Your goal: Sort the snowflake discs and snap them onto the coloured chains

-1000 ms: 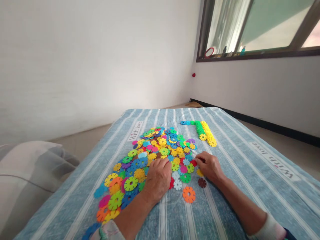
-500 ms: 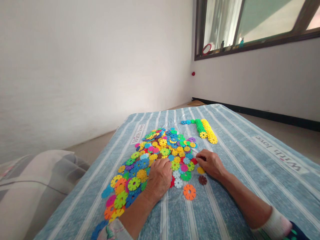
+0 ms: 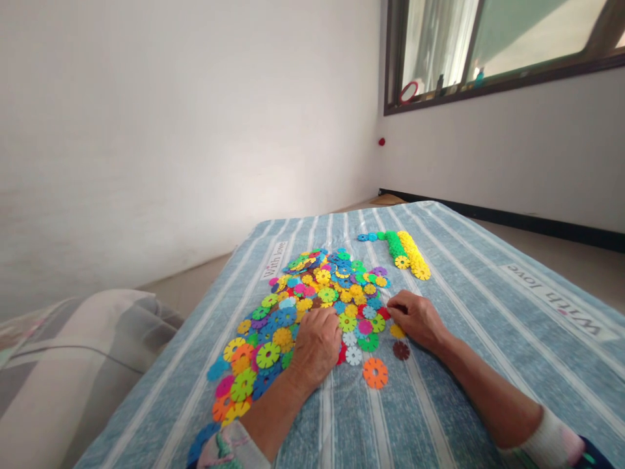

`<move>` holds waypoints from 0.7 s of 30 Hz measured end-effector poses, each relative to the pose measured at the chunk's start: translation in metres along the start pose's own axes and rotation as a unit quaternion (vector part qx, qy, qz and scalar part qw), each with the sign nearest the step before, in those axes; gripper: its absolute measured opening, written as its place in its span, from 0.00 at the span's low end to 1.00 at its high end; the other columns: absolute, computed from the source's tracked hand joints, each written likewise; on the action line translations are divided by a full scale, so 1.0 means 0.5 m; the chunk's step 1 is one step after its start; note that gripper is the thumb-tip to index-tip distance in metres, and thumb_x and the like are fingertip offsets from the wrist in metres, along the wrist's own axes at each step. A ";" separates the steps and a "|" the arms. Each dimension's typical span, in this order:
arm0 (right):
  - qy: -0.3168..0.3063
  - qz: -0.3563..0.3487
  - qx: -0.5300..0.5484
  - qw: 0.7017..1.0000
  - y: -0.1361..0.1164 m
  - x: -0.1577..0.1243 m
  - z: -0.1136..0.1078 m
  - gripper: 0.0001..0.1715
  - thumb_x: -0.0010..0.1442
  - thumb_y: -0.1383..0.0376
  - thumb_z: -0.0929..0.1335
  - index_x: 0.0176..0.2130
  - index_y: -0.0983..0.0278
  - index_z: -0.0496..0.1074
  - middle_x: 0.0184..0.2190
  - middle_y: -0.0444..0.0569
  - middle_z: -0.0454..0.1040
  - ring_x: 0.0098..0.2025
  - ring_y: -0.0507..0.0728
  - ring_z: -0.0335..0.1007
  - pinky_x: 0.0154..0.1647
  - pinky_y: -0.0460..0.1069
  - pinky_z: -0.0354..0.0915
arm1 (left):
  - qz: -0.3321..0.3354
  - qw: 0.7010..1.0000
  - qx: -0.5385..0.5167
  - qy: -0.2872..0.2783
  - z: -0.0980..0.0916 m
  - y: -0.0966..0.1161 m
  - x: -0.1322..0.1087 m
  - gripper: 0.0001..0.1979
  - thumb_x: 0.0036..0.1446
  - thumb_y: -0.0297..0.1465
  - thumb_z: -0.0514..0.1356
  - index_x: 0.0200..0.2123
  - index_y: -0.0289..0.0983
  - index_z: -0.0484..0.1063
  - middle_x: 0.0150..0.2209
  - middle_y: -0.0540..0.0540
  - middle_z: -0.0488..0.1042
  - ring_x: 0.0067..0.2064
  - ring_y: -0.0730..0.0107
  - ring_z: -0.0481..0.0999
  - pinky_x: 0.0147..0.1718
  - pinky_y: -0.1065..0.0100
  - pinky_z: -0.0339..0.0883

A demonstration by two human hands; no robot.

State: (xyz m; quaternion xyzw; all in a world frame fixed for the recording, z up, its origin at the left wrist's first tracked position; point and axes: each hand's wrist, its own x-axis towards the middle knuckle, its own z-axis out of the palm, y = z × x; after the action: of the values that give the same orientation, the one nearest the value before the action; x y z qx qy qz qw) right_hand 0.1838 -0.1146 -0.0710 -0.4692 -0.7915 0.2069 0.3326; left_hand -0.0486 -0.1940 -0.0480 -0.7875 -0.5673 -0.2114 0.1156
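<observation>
A heap of flat, notched plastic discs (image 3: 312,293) in many colours lies on a blue striped bedspread (image 3: 463,312). My left hand (image 3: 316,345) rests palm down on the near edge of the heap, fingers curled over the discs. Just to its right, my right hand (image 3: 416,318) has its fingers bent and pinched at the heap's right edge, touching a red disc (image 3: 385,313). A yellow disc (image 3: 397,331) pokes out beneath that hand. An orange disc (image 3: 375,372) and a dark brown disc (image 3: 401,350) lie apart, nearer to me.
A sorted row of green and yellow discs (image 3: 407,253) with a few blue ones lies further back. A grey pillow (image 3: 73,365) sits at the left. White walls and a window (image 3: 488,45) stand beyond the bed; bare floor runs along both sides.
The view has shifted slightly, so everything sits a little more to the right. Both hands stay at the near edge of the heap with almost no movement.
</observation>
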 end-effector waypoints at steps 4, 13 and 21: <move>-0.007 0.000 0.002 1.000 0.000 -0.002 -0.002 0.11 0.56 0.65 0.63 0.28 0.62 0.74 0.30 0.47 0.75 0.32 0.55 0.71 0.36 0.48 0.63 | -0.010 1.000 0.001 -0.004 0.001 0.003 -0.002 0.06 0.56 0.23 0.55 0.29 0.37 0.67 0.37 0.43 0.74 0.42 0.63 0.72 0.43 0.59 0.68; -0.006 -0.006 -0.002 1.000 0.003 -0.005 0.001 0.12 0.57 0.65 0.63 0.28 0.62 0.75 0.30 0.47 0.75 0.33 0.55 0.71 0.35 0.49 0.63 | -0.012 1.000 0.005 -0.018 0.002 0.006 -0.002 0.06 0.57 0.23 0.55 0.35 0.36 0.71 0.40 0.43 0.76 0.44 0.60 0.72 0.44 0.58 0.67; -0.024 -0.055 -0.061 0.996 -0.024 -0.015 -0.006 0.12 0.60 0.60 0.65 0.31 0.60 0.76 0.32 0.46 0.73 0.34 0.54 0.71 0.35 0.47 0.63 | -0.017 1.000 0.010 -0.018 0.008 0.005 -0.002 0.06 0.57 0.24 0.56 0.35 0.36 0.73 0.40 0.43 0.76 0.44 0.60 0.72 0.45 0.58 0.67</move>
State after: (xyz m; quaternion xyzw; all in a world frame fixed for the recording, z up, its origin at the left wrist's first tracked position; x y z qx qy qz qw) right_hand 0.1812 -0.1269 -0.0637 -0.4395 -0.8350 0.1505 0.2949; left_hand -0.0456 -0.1941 -0.0518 -0.7806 -0.5843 -0.1934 0.1092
